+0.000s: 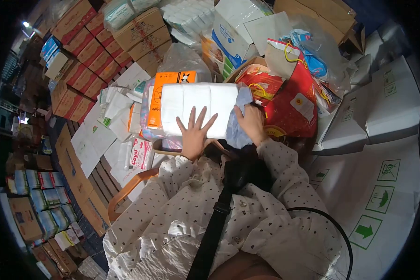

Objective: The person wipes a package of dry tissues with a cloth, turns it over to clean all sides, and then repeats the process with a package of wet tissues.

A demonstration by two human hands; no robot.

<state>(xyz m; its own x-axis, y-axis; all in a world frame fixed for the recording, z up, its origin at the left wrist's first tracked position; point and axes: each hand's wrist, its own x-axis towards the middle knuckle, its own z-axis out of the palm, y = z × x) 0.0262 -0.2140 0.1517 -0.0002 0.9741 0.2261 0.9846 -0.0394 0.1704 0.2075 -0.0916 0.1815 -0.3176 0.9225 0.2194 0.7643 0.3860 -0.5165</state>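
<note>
In front of me lies a white, block-shaped pack (202, 105) with faint fold lines across it, perhaps tissues or napkins. My left hand (195, 134) rests on its near side with fingers spread. At the pack's right end, my right hand (252, 123) is closed on a blue-grey cloth (238, 133), which lies against that end. An orange-labelled package (157, 100) with a black cartoon figure shows at the left and far edges of the white pack. What lies underneath is mostly hidden.
Red paper bags (291, 100) crowd the right side. Large white cartons (364, 182) with green symbols stand further right. Red-and-brown boxes (86, 46) are stacked at the far left. A wooden chair arm (126, 193) curves beside my left sleeve, near a pink-labelled packet (141, 154).
</note>
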